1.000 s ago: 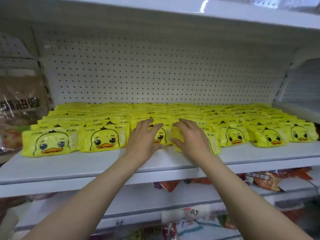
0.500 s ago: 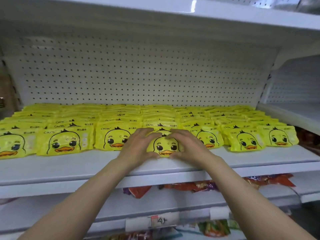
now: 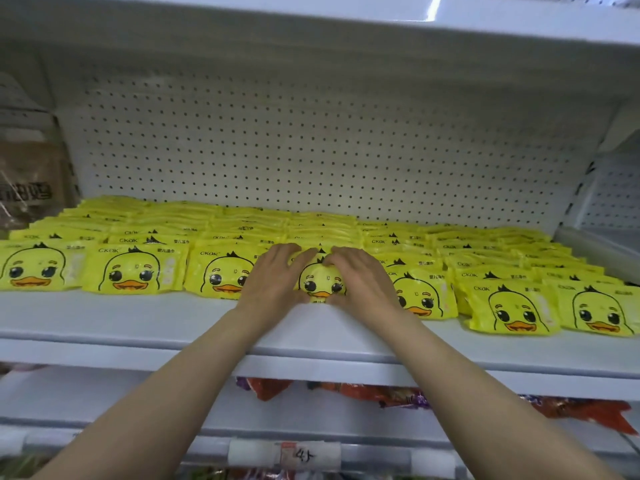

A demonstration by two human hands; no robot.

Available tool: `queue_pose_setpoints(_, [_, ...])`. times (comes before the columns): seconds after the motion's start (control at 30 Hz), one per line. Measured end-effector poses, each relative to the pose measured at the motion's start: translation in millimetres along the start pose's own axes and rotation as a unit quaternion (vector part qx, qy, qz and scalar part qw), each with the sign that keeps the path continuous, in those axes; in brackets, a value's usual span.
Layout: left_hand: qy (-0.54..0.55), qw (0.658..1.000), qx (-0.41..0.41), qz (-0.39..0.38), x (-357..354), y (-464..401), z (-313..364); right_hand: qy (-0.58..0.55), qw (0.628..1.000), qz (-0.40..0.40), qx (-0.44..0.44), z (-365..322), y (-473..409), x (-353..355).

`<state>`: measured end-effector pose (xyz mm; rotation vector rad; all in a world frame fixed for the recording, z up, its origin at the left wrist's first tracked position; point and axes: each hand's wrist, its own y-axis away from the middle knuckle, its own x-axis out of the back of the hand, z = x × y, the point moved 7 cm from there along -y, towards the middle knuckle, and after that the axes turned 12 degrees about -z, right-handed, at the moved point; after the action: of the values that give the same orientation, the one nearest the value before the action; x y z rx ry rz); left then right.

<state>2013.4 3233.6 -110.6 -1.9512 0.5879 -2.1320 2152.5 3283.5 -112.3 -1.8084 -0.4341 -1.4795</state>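
Nearest to me, a white price label (image 3: 304,455) sat on the rail of the lowest shelf, and red snack bags (image 3: 381,396) lay on the shelf just above it. Higher up, both bare forearms reached over the front edge of the white shelf (image 3: 138,320). The left hand (image 3: 273,275) and the right hand (image 3: 360,278) cupped one yellow duck packet (image 3: 320,280) from either side. Their fingers lay close together and curved over its top until the tips almost met, with the thumbs tucked at its lower edge. That packet stood in the front row, about midway along it. Matching duck packets (image 3: 133,271) filled the shelf in overlapping rows back to the white pegboard (image 3: 311,150). A brown bag (image 3: 27,178) stood at far left.
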Motion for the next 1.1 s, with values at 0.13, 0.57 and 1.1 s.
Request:
queue_pose_setpoints(0.13, [-0.002,1.0,-0.019,0.015,4,8,0,-0.063,0.998,-0.001,0.015,6,6,4])
queue_pose_setpoints(0.57, [0.038,0.998,-0.043,0.019,1,-8,-3,-0.059,0.998,0.021,0.0,2,-5,4])
queue_pose_setpoints(1.1, [0.067,0.996,-0.054,-0.005,-9,-11,-4,-0.024,0.997,0.05,-0.05,2,-3,-3])
